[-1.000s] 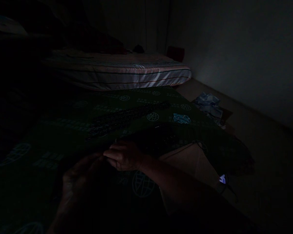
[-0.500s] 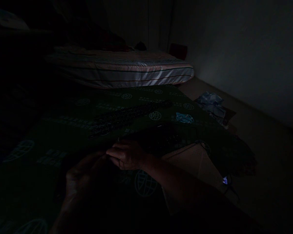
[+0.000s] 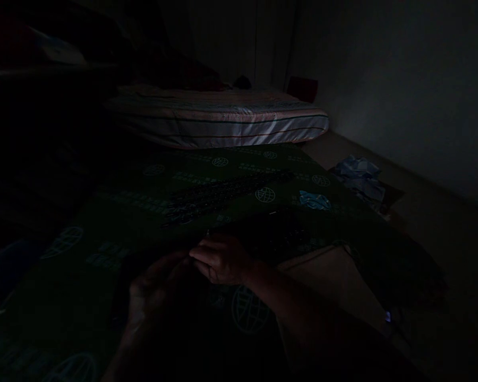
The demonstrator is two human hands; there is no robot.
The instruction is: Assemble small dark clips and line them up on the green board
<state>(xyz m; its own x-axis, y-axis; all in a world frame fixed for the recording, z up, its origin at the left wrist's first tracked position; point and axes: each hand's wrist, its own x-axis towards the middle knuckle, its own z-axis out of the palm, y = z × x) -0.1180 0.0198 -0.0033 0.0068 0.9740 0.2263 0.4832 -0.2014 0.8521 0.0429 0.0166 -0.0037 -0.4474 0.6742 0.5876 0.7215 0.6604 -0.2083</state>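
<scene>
In dim light my left hand [image 3: 153,284] is closed, its fingertips meeting those of my right hand [image 3: 223,259]. The right hand's fingers are pinched together. A small pale tip [image 3: 207,232] sticks up just above the right knuckles; what it belongs to is hidden. Darkness and the fingers conceal whatever the hands grip. Beyond them a black item with shiny specks [image 3: 279,228] lies on the green printed sheet [image 3: 103,286]. Farther back rests a long bundle of dark, glittering strands [image 3: 223,193].
A crumpled blue cloth or wrapper [image 3: 314,200] lies on the sheet at right. A tan flat piece [image 3: 326,270] is beside my right forearm. At the back stands a mattress with striped bedding [image 3: 239,124]. Crumpled bluish fabric [image 3: 358,175] is on the floor near the wall.
The whole view has shifted, so everything appears farther right and slightly lower. My hands keep nearly the same pinched pose, fingertips still together.
</scene>
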